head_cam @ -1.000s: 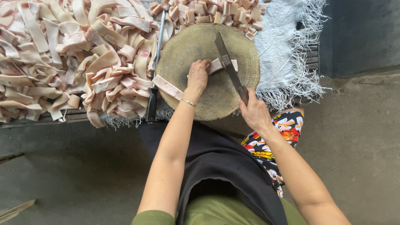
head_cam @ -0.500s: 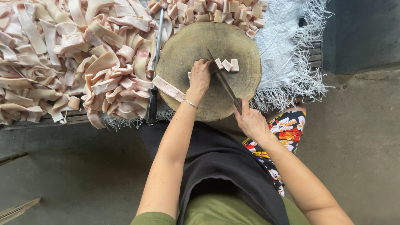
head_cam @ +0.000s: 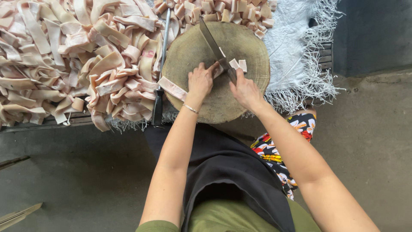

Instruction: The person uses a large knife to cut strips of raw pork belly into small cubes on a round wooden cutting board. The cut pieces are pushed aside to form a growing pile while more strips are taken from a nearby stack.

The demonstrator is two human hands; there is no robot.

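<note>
We clamped our right hand (head_cam: 243,89) on the cleaver (head_cam: 213,43), left hand (head_cam: 201,80) fingers curled together pinning the pork skin strip (head_cam: 172,88) mid chopping block (head_cam: 253,51), knuckles best kept behind the blade.

Soft, even daylight fills the scene, with no glare and only faint shadows under the arms on the round wooden block (head_cam: 189,51). The picture is sharp, save slight motion blur at the knife (head_cam: 214,45); straight lines bend a little toward the edges.

Pale pork-skin strip (head_cam: 176,89) lies flat under cleaver (head_cam: 213,43) (blade tilted) — cut squares (head_cam: 238,64) beside.
</note>
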